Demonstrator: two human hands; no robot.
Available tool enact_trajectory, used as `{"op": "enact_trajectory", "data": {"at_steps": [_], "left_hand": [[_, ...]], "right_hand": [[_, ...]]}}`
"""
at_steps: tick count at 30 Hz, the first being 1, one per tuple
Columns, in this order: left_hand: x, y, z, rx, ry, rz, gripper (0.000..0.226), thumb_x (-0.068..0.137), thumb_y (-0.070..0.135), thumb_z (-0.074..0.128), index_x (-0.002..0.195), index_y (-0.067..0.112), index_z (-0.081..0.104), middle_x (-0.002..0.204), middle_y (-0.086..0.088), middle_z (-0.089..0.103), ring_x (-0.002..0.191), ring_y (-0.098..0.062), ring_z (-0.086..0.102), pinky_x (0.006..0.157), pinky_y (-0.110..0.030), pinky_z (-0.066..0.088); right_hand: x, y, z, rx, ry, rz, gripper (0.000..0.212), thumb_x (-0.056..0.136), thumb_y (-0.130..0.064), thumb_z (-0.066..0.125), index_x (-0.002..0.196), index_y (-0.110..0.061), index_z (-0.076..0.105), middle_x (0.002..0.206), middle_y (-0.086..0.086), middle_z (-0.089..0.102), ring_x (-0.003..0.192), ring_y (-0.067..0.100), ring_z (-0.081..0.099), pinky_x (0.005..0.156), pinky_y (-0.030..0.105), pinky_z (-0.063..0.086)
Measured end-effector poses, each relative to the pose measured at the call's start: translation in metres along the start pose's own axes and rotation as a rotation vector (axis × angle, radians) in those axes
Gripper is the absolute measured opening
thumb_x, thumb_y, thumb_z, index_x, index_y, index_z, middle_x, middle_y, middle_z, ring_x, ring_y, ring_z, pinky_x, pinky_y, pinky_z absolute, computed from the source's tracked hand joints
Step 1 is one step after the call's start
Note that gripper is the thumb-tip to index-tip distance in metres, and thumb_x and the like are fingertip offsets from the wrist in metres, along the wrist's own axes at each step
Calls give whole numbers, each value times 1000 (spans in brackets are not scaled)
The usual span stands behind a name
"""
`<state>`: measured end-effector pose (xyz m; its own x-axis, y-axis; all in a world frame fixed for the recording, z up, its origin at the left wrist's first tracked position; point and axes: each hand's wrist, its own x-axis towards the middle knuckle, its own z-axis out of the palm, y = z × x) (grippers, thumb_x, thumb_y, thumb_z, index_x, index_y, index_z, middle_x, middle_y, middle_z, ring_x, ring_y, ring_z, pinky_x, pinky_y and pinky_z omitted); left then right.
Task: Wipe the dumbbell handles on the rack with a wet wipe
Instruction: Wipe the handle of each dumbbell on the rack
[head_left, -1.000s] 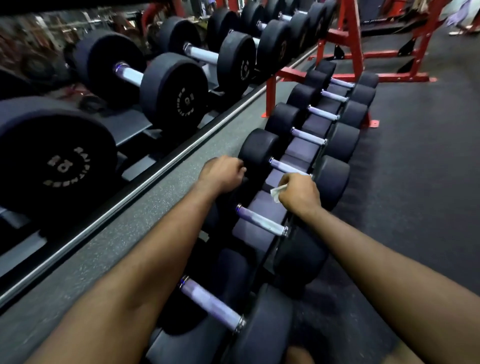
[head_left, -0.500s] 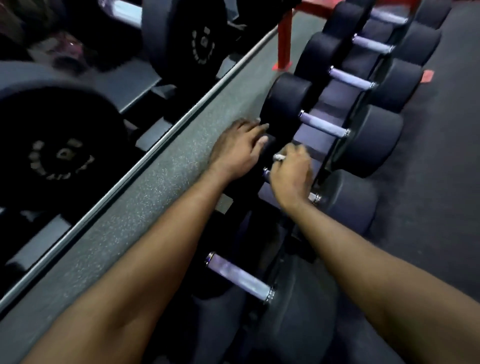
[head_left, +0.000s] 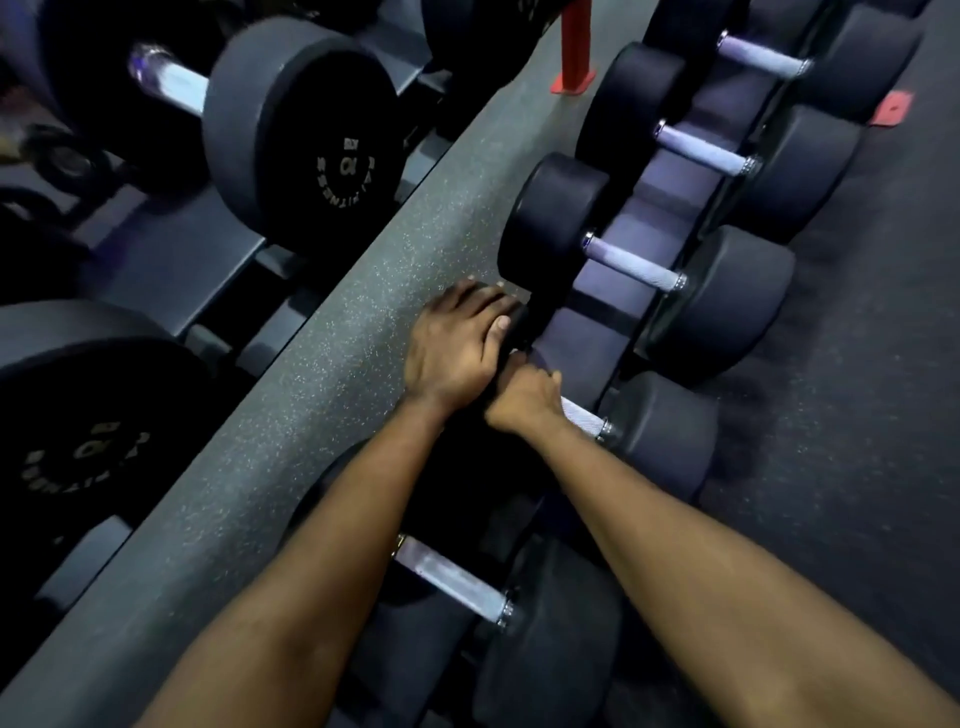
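Gripping one of five handles (head_left: 582, 415), right hand (head_left: 522, 402) adjoins left hand (head_left: 454, 345).

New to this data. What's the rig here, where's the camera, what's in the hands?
There is no machine here. A person works bare-handed, and the picture comes from a wide-angle camera on their head, looking down along both forearms. Below them is a low rack carrying a row of black dumbbells with pale metal handles. The right hand is curled round one dumbbell handle, which is the wiping grip. The wet wipe is tucked in the fist and hardly shows. The left hand rests on the left end of that same dumbbell, seemingly to steady it. A strip of speckled floor separates this rack from the larger dumbbells on the left.
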<state>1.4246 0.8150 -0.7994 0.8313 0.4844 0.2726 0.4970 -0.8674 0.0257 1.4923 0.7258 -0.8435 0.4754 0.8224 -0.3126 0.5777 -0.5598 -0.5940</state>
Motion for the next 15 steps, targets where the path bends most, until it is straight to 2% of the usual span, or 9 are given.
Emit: {"op": "enact_trajectory", "data": {"at_steps": [1,3,5,6,7,9,11,13,15], "left_hand": [[0,0,0,-2,8,6,38,102,33,40,127,22,67,132,4,64,128,-25,52,104,-42,43],[0,1,-1,-2,14,6,38,102,31,40,128,22,67,133,3,64,129,-25,51,106,-41,42],[1,3,-1,-5,13,-10,39,102,31,39,129,21,66,134,4,63,132,-24,50,108,-40,41],[0,4,-1,-9,17,-17,40,102,31,39,129,21,66,135,5,63,132,-23,49,108,-40,40],[-1,4,-1,-9,25,-17,40,102,31,39,129,21,66,135,5,62,133,-23,49,108,-39,40],[0,3,0,-4,25,-12,39,102,30,39,129,21,66,136,4,62,134,-23,47,109,-39,39],[0,3,0,5,7,-23,39,102,30,38,130,22,66,138,6,61,136,-22,46,109,-39,39],[0,2,0,9,-3,-38,40,102,30,38,131,23,65,138,7,60,136,-22,46,109,-39,39],[1,1,-1,10,-7,-32,40,102,29,37,131,23,65,139,6,59,136,-22,46,109,-39,39]], "right_hand": [[-8,1,6,-23,27,-16,69,76,-33,65,131,-2,39,128,18,52,119,34,48,109,41,26],[-29,1,20,-116,70,-91,108,67,-38,74,146,8,18,146,27,30,136,39,29,120,44,9],[-40,5,27,-197,21,-164,125,64,-42,76,149,12,0,155,32,7,146,42,7,122,46,-3],[-36,8,25,-203,15,-172,123,64,-41,74,149,12,2,154,32,9,146,42,8,122,46,-3],[-28,10,19,-182,18,-167,115,65,-40,73,147,11,11,150,31,21,142,42,19,122,45,3],[-7,13,1,-36,-11,-125,81,69,-35,68,134,3,37,131,21,49,125,37,46,116,42,23],[5,13,-7,45,-97,-70,64,74,-33,65,126,-3,43,124,16,55,119,33,52,112,44,28],[-3,11,-1,0,-87,-76,82,73,-36,68,138,1,34,136,19,46,129,33,42,117,49,16],[-24,11,8,-123,-11,-157,107,70,-41,70,148,8,15,151,24,25,142,36,22,119,51,3]]}}
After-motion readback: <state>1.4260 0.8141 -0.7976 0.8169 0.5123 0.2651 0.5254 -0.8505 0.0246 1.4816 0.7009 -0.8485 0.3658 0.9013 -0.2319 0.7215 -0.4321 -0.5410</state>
